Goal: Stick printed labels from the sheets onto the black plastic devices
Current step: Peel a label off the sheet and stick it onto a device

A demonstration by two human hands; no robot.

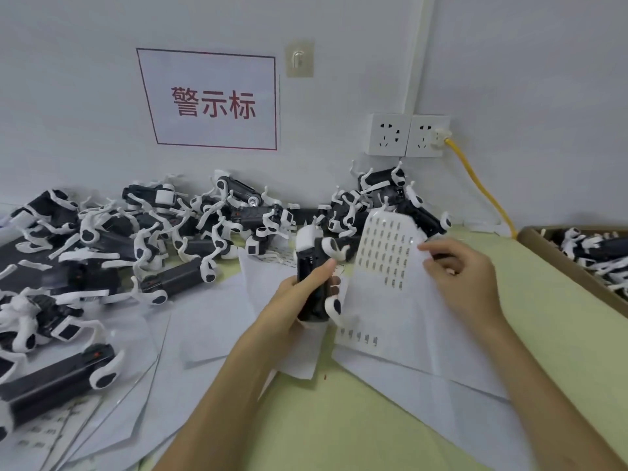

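On the pale green tabletop (356, 436), a black plastic device with white fittings (307, 263) is gripped upright by the left hand (289, 307). A white printed label sheet (384, 300) is pinched at its edge by the right hand (465, 283), fingers curled. More such devices (190, 229) are heaped behind.

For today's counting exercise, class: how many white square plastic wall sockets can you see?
2. Left white square socket is empty; right socket beside it holds the yellow cable's plug.
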